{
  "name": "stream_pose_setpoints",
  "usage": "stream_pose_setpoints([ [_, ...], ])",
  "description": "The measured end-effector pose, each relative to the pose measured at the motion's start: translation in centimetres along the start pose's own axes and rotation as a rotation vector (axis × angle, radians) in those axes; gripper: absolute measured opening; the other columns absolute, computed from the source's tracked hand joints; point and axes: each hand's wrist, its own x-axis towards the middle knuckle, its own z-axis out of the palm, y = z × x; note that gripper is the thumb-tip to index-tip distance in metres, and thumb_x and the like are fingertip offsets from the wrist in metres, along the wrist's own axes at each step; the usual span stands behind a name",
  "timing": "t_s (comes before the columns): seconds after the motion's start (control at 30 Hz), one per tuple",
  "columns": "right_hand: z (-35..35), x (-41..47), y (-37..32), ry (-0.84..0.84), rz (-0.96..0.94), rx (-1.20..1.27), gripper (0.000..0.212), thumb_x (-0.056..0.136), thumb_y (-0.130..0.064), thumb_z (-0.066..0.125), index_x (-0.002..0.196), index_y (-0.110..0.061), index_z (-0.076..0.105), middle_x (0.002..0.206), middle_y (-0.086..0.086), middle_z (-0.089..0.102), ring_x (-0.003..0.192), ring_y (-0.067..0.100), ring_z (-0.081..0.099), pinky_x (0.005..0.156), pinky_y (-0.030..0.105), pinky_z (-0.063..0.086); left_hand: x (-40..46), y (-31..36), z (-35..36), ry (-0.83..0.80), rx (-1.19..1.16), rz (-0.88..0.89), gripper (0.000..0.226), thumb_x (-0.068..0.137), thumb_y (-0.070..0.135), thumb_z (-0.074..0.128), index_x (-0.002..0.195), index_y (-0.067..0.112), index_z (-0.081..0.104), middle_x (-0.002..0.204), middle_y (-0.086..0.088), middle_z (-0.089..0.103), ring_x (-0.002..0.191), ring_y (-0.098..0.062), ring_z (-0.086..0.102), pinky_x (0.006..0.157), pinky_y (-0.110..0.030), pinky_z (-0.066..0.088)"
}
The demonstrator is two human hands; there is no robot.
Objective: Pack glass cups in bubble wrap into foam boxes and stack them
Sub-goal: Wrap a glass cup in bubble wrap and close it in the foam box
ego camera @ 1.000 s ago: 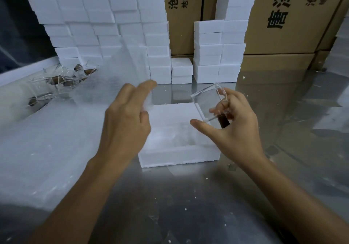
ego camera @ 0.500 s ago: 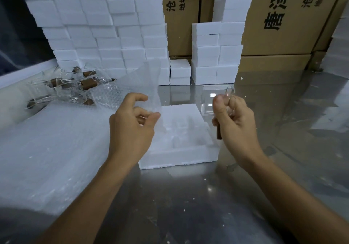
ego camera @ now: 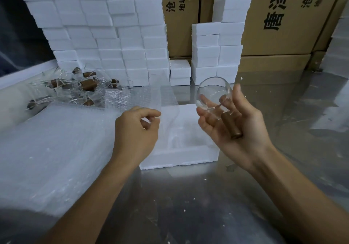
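The right hand cradles a clear glass cup with a brown wooden handle, fingers loosely curled round it. The cup lies tilted, its mouth facing up and away, the handle pointing down toward the palm. The left hand pinches a transparent bubble-wrap sheet by its near edge. Between and below both hands, an open white foam box rests on the shiny metal worktop.

We see a clear glass cup with a brown wooden handle, a white foam box, clear bubble wrap dotted with small bubbles, a grey reflective worktop, and tan cardboard cartons with black printed characters.
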Motion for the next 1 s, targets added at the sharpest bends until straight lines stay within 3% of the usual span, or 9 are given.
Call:
stream_pose_setpoints([
  [0.17, 1.9, -0.8, 1.2, -0.268, 0.126, 0.07, 0.038, 0.089, -0.048, 0.061, 0.071, -0.015, 0.064, 0.134, 0.019, 0.061, 0.094, 0.027, 0.069, 0.085, 0.034, 0.054, -1.1, 1.1, 0.6, -0.014, 0.151, 0.171, 0.038, 0.081, -0.008, 0.063, 0.111, 0.01, 0.074, 0.111, -0.001, 0.07, 0.073, -0.012, 0.062, 0.084, -0.027, 0.051],
  [0.27, 2.3, -0.7, 2.1, -0.215, 0.168, 0.031, 0.038, 0.091, -0.049, 0.059, 0.075, -0.015, 0.063, 0.123, 0.018, 0.067, 0.093, 0.027, 0.07, 0.084, 0.036, 0.056, -1.2, 1.1, 0.9, -0.113, 0.21, 0.1, 0.048, 0.085, -0.002, 0.059, 0.127, 0.018, 0.066, 0.116, -0.009, 0.07, 0.096, -0.033, 0.065, 0.09, -0.036, 0.053],
  [0.37, 1.9, -0.4, 2.6, -0.096, 0.211, 0.033, 0.039, 0.093, -0.046, 0.058, 0.08, -0.011, 0.071, 0.102, 0.014, 0.071, 0.09, 0.03, 0.071, 0.083, 0.039, 0.058, -1.5, 1.2, 1.0, -0.176, 0.163, 0.114, 0.061, 0.081, -0.004, 0.065, 0.132, 0.028, 0.06, 0.123, 0.001, 0.067, 0.098, -0.033, 0.063, 0.087, -0.035, 0.053],
  [0.47, 1.4, 0.1, 2.5, -0.004, 0.217, 0.033, 0.043, 0.097, -0.044, 0.056, 0.092, -0.008, 0.078, 0.117, 0.017, 0.062, 0.089, 0.032, 0.071, 0.082, 0.042, 0.058, -1.4, 1.2, 0.9, -0.169, 0.137, 0.133, 0.076, 0.081, -0.007, 0.066, 0.145, 0.029, 0.046, 0.146, 0.008, 0.05, 0.11, -0.035, 0.06, 0.096, -0.042, 0.053],
  [0.6, 0.8, 0.4, 2.5, -0.002, 0.224, -0.096, 0.043, 0.099, -0.046, 0.05, 0.116, -0.014, 0.075, 0.129, 0.01, 0.052, 0.091, 0.028, 0.068, 0.086, 0.041, 0.057, -1.6, 1.0, 0.9, -0.258, 0.104, 0.238, 0.09, 0.081, -0.007, 0.066, 0.153, 0.034, 0.029, 0.158, 0.021, 0.026, 0.115, -0.034, 0.057, 0.096, -0.036, 0.054],
  [0.67, 0.6, 0.4, 2.5, -0.041, 0.237, -0.116, 0.043, 0.1, -0.047, 0.048, 0.119, -0.018, 0.073, 0.131, 0.007, 0.056, 0.092, 0.026, 0.067, 0.087, 0.039, 0.056, -1.7, 0.9, 1.0, -0.313, 0.077, 0.25, 0.098, 0.081, -0.008, 0.066, 0.154, 0.039, 0.021, 0.159, 0.024, 0.02, 0.118, -0.035, 0.053, 0.085, -0.019, 0.053],
  [0.73, 0.5, 0.3, 2.3, -0.064, 0.218, -0.091, 0.043, 0.101, -0.047, 0.048, 0.122, -0.018, 0.072, 0.136, 0.007, 0.057, 0.094, 0.026, 0.067, 0.089, 0.04, 0.055, -1.6, 0.9, 0.9, -0.336, 0.035, 0.281, 0.102, 0.079, -0.011, 0.065, 0.154, 0.04, 0.019, 0.16, 0.026, 0.018, 0.113, -0.028, 0.054, 0.071, -0.007, 0.046],
  [0.87, 0.3, 0.6, 2.1, -0.069, 0.146, 0.004, 0.043, 0.103, -0.04, 0.046, 0.132, -0.014, 0.064, 0.144, 0.006, 0.056, 0.107, 0.029, 0.067, 0.096, 0.039, 0.054, -1.9, 1.3, 1.3, -0.414, -0.001, 0.407, 0.101, 0.077, -0.016, 0.059, 0.156, 0.032, 0.019, 0.161, 0.025, 0.014, 0.093, 0.01, 0.058, 0.064, -0.005, 0.042],
  [1.0, 0.2, 0.8, 2.4, -0.06, 0.013, -0.064, 0.034, 0.107, -0.029, 0.042, 0.134, -0.014, 0.054, 0.128, -0.002, 0.066, 0.115, 0.022, 0.065, 0.095, 0.033, 0.05, -2.4, 1.4, 1.8, -0.455, 0.0, 0.492, 0.098, 0.076, -0.017, 0.057, 0.157, 0.026, 0.022, 0.162, 0.022, 0.015, 0.085, 0.008, 0.058, 0.06, -0.006, 0.039],
])
